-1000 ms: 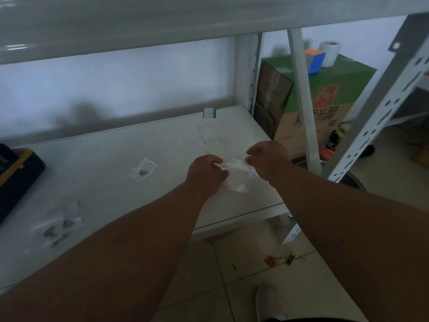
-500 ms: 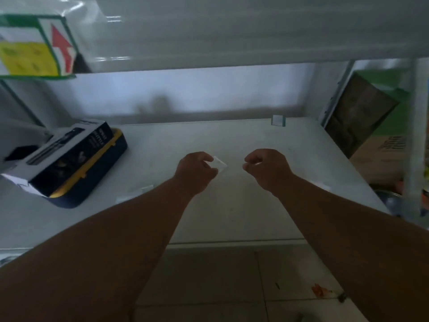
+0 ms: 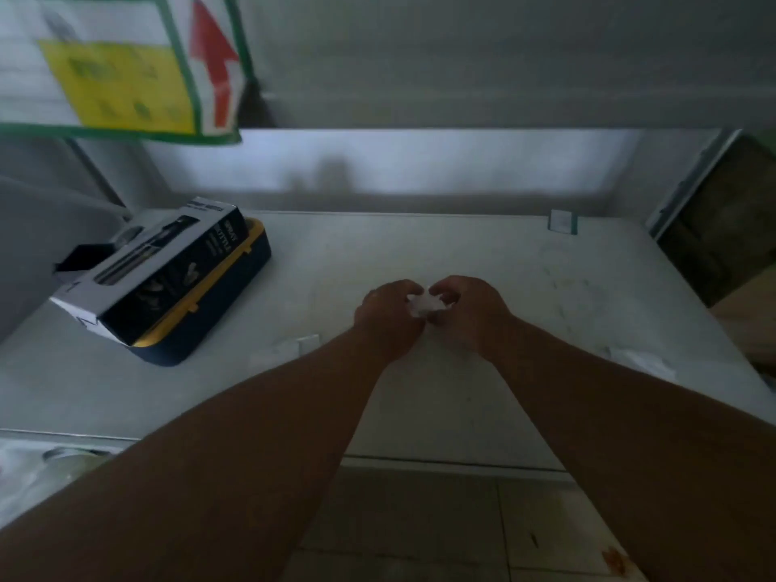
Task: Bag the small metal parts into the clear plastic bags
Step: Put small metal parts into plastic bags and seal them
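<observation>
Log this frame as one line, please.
step: bagging | left hand: pinches clear bag | right hand: pinches same bag | place: above shelf | parts: not visible

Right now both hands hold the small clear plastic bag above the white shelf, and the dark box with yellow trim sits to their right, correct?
Not quite: the head view shows the dark box with yellow trim to their left. Both hands, left and right, do hold the small clear plastic bag above the white shelf.

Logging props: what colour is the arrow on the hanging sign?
Red arrow on white, green-bordered; clearest in the head view.
</observation>
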